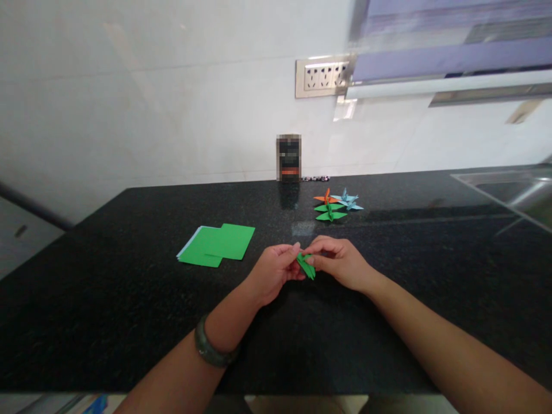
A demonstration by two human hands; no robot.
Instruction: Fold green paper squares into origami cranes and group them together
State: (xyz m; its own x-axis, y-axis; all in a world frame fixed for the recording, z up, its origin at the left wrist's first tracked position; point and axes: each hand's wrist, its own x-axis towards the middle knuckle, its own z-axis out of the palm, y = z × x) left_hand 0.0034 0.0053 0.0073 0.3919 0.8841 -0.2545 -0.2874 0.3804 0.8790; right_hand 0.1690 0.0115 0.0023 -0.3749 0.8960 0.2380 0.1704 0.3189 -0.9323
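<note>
A small piece of folded green paper point(307, 267) is held between my two hands, above the dark countertop. My left hand point(276, 268) grips its left side, with the thumb on top and the fingers curled below. From the right, my right hand point(338, 261) pinches the paper between thumb and forefinger. Beyond my hands lie several finished paper cranes: an orange crane point(327, 198), light blue cranes point(347, 199) and green cranes point(331, 214). To the left of my hands rests a stack of square paper point(215, 246), green on top with a pale blue edge showing beneath.
A phone-like dark object point(288, 158), blurred out, stands against the white wall point(172, 115), with a beaded strap point(315, 179) beside it. A metal sink point(517, 192) is set into the black countertop point(129, 322) at the right. Power sockets point(322, 77) are on the wall.
</note>
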